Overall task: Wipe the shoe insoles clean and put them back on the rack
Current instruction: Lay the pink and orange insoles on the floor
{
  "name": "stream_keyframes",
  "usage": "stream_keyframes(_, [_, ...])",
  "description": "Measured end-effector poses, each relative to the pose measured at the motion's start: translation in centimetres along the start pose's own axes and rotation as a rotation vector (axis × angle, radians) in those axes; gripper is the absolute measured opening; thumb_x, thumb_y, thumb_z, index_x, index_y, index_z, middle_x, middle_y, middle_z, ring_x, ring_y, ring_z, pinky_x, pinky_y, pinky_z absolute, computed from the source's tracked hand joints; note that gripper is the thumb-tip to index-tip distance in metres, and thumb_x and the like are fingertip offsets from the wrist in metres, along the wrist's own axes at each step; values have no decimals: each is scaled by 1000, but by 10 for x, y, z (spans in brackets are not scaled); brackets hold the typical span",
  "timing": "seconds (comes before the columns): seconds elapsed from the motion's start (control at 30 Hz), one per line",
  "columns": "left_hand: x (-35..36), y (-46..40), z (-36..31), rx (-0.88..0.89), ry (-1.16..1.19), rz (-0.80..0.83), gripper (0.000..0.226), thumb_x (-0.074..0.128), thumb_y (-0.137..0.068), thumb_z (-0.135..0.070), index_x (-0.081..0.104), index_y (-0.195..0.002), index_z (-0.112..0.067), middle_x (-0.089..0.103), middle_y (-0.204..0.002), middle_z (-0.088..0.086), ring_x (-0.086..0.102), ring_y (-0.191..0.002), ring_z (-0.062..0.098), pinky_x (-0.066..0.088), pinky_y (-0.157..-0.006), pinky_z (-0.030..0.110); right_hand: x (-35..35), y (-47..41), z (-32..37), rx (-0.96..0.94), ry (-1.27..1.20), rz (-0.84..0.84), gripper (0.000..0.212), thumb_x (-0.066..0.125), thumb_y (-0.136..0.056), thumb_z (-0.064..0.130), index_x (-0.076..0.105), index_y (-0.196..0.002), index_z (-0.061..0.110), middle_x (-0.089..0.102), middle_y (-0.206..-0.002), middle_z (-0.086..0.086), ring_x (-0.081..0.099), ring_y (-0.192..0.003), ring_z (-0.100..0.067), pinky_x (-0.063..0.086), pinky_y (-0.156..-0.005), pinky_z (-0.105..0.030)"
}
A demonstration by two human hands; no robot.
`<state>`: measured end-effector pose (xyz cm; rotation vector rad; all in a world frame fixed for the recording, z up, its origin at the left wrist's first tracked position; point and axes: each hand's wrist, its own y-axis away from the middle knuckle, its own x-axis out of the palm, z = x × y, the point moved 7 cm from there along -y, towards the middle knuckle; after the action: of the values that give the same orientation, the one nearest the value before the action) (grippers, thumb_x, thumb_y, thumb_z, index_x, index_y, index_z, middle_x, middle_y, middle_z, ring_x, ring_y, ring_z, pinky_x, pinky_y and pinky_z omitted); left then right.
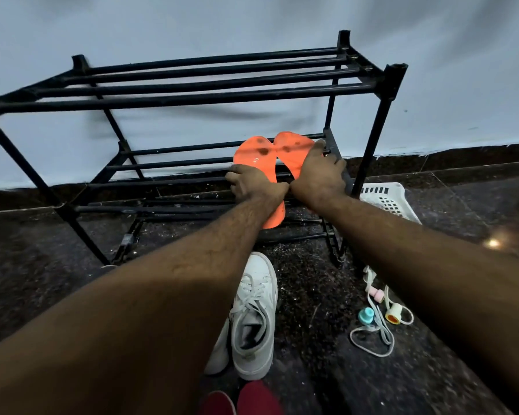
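Observation:
Two orange insoles with dark stains lie side by side on the middle shelf of a black metal shoe rack. The left insole reaches forward past the shelf's front bar. The right insole is partly covered. My left hand lies on the left insole with its fingers curled over the insole's left edge. My right hand rests flat on the right insole, fingers spread toward the rack's right post. No cloth is visible.
A pair of white sneakers stands on the dark stone floor in front of the rack. A white plastic basket sits right of the rack. White laces and small coloured caps lie at the right. A pale wall stands behind.

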<state>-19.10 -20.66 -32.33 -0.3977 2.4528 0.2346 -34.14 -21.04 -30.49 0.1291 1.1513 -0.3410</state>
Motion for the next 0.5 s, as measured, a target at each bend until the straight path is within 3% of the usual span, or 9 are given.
stream_keyframes(0.1, [-6, 6, -4, 32, 46, -41, 108, 86, -66, -38, 26, -144, 6, 36, -139, 20, 54, -120, 38, 47, -97, 38, -6, 5, 1, -43, -36, -32, 101, 76, -83, 40, 12, -155, 5, 37, -146, -25, 31, -137, -40, 44, -99, -51])
stream_keyframes(0.2, [-18, 18, -3, 70, 73, -69, 98, 84, -67, -38, 33, -139, 4, 38, -136, 18, 56, -116, 35, 47, -94, 33, -12, 16, 2, -135, -78, -55, 98, 71, -84, 48, 18, -152, 2, 40, -143, -28, 34, -134, -44, 38, -105, -51])
stream_keyframes(0.5, [-42, 106, 32, 126, 269, -74, 88, 84, -65, -33, 36, -133, -3, 42, -131, 17, 51, -119, 33, 41, -94, 29, -27, 109, -21, -215, -138, 18, 94, 73, -82, 35, 19, -154, 6, 35, -142, -24, 34, -132, -44, 30, -111, -46])
